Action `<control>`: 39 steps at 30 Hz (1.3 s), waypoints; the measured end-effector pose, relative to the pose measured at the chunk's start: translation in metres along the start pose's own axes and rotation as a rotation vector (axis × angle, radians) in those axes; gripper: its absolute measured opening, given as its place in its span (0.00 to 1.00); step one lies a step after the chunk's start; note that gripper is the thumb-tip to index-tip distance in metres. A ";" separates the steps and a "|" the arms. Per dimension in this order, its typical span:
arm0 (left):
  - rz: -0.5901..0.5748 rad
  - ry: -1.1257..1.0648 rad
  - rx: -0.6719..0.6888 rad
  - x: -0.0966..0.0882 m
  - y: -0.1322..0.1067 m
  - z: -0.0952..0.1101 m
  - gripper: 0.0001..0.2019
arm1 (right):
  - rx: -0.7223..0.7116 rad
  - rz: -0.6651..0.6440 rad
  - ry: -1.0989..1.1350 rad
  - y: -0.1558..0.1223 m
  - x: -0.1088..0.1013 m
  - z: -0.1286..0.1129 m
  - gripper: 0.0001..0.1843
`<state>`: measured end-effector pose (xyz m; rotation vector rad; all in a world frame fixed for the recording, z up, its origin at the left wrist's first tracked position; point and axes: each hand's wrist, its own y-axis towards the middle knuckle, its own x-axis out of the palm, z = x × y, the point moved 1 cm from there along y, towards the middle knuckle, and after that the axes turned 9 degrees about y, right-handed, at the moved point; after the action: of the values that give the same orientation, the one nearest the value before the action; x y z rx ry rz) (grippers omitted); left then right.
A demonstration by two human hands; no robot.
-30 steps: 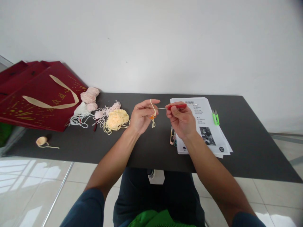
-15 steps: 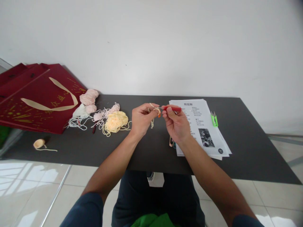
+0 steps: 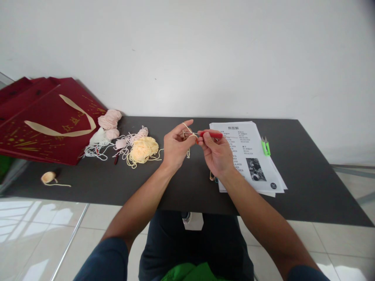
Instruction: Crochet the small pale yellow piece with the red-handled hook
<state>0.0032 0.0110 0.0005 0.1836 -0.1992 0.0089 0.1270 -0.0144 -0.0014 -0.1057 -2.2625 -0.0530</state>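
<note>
My left hand [image 3: 175, 145] is raised over the dark table [image 3: 307, 171], its fingers pinched on a strand of pale yellow yarn [image 3: 187, 153] looped over the forefinger. My right hand [image 3: 216, 153] is closed on a red-handled crochet hook [image 3: 210, 134], whose metal tip points left into the yarn at my left fingertips. The two hands nearly touch. A loose ball of yellow yarn [image 3: 143, 150] lies on the table left of my left hand.
Pink and white yarn [image 3: 109, 124] lies in a tangle beside red gift bags [image 3: 43, 121] at the far left. A small yarn piece [image 3: 48, 177] sits near the front left edge. Printed sheets [image 3: 249, 156] and green snips [image 3: 265, 146] lie to the right.
My right hand has moved left with the hook until its tip meets the yarn at my left fingers. The left hand stayed roughly in place.
</note>
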 end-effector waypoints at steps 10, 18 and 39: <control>0.018 0.057 0.054 -0.001 -0.003 0.001 0.21 | -0.098 -0.029 -0.075 -0.001 0.000 -0.003 0.07; 0.035 0.044 0.090 -0.003 -0.002 0.000 0.19 | -0.329 -0.041 -0.228 -0.003 -0.002 -0.011 0.08; 0.145 0.103 0.095 -0.002 -0.003 0.002 0.18 | -0.489 -0.014 -0.386 -0.012 -0.001 -0.009 0.06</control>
<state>0.0014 0.0080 0.0012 0.2621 -0.1088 0.1715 0.1336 -0.0269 0.0032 -0.3874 -2.5879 -0.6429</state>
